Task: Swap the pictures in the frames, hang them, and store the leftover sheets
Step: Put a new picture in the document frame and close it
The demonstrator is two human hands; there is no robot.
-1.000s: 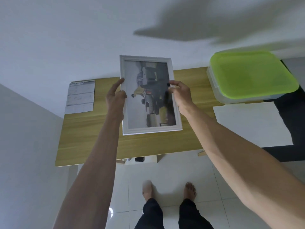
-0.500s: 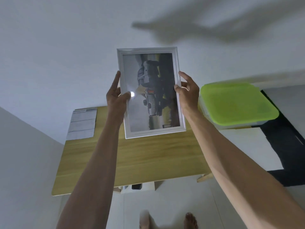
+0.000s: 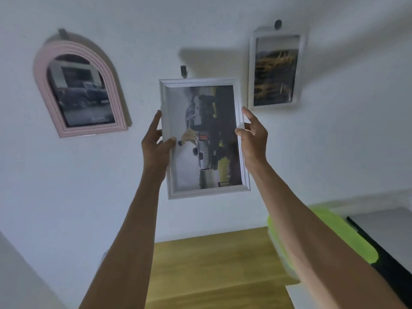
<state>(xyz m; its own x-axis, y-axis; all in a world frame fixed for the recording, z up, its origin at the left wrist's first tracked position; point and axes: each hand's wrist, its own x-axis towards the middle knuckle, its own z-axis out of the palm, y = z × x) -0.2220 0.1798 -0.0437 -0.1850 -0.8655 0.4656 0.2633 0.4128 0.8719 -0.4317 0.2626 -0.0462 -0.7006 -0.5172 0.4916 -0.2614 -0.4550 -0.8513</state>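
Wall hook [image 3: 183, 71] now just above the raised white frame [image 3: 204, 139].

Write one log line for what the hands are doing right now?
left hand: grips white frame | right hand: grips it | hook: just above, bare

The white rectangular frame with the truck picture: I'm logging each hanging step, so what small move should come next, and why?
Probably raise the white rectangular frame a little and ease its top back onto the small dark wall hook. The hook sits bare just above the frame's top edge, between the pink arched frame and the other white frame, which are both hung. The left hand and right hand grip its sides.
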